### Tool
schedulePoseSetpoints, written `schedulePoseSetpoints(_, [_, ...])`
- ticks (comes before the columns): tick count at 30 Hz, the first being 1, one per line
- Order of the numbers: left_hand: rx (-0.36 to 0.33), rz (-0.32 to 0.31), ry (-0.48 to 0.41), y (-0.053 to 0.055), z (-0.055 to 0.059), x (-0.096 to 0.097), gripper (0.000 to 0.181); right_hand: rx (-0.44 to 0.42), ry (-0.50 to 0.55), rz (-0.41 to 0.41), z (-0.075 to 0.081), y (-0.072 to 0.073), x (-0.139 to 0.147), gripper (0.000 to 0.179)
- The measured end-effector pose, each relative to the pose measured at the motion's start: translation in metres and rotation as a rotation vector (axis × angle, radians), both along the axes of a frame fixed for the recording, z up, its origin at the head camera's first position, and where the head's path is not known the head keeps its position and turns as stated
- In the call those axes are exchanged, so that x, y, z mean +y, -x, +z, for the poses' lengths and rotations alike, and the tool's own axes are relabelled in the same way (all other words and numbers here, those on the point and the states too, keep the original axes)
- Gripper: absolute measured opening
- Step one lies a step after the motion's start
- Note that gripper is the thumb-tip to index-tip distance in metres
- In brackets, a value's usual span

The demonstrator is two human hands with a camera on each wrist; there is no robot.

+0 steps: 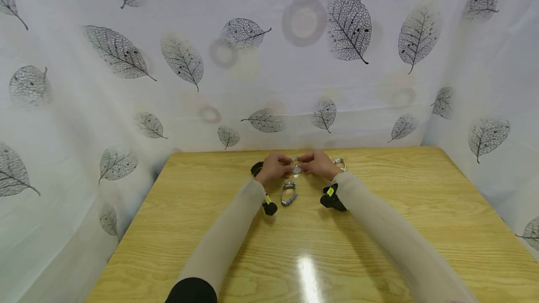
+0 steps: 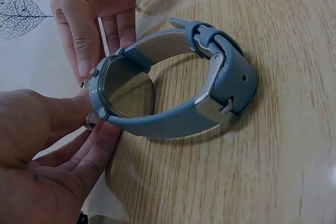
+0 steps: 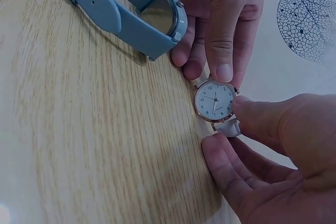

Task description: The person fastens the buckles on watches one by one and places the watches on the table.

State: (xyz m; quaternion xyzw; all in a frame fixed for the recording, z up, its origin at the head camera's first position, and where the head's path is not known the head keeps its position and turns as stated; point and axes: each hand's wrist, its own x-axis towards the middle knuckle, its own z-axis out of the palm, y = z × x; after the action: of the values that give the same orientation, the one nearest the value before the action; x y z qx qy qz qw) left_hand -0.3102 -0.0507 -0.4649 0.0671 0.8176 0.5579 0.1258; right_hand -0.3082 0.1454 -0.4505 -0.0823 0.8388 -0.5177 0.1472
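Note:
A small wristwatch [image 3: 214,101] with a white dial, a rose-gold rim and a pale strap is held between both hands near the table's far edge. My left hand [image 1: 274,168] pinches one end of the watch, its thumb at the rim. From the other side my right hand [image 1: 320,164] grips it, thumb at the case edge and fingers by the pale strap. Nearer than the hands, a blue-grey watch [image 2: 178,121] stands on its side, its strap buckled into a loop. In the left wrist view it mostly hides the held watch.
A black watch [image 1: 256,168] lies just left of my left hand, and a white watch [image 1: 340,162] sits behind my right wrist. The wooden table [image 1: 202,191] meets a leaf-patterned cloth [image 1: 261,74] at its back edge.

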Motion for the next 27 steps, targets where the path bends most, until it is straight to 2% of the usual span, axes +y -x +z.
schedulePoseSetpoints(12, [0.001,-0.006,0.018,0.001,0.001,0.0,0.03,-0.006,0.022,0.016,0.001,0.001,0.001,0.042])
schedulePoseSetpoints(19, [0.0,-0.009,0.034,0.004,0.004,-0.003,0.031,-0.025,0.028,0.046,0.003,0.007,0.013,0.047])
schedulePoseSetpoints(24, [0.005,0.022,0.056,0.005,0.007,-0.006,0.032,0.003,0.046,0.086,0.007,0.008,0.024,0.052])
schedulePoseSetpoints(27, [0.031,0.031,0.058,0.004,0.008,-0.007,0.032,0.038,0.037,0.107,0.009,0.007,0.031,0.052])
